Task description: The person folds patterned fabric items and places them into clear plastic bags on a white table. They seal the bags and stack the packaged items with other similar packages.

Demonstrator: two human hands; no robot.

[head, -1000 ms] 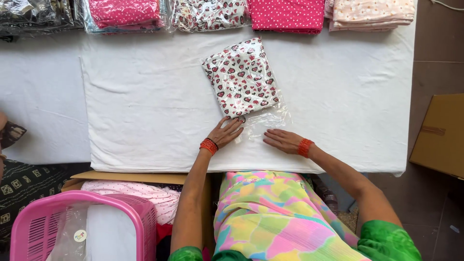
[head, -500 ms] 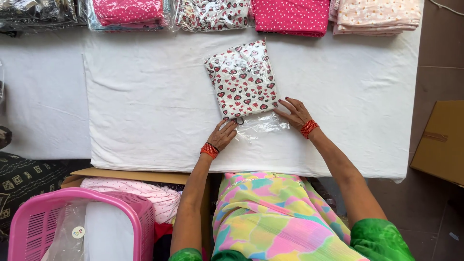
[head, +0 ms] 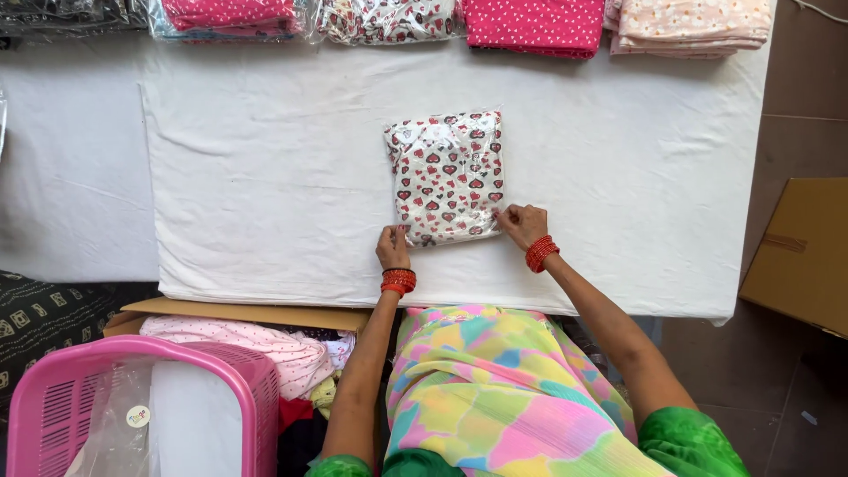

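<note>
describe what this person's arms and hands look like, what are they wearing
Both hands are bare, left hand and right hand, each with a stack of red bangles at the wrist. The forearms are uncovered; short green sleeves show near the shoulders.
</note>
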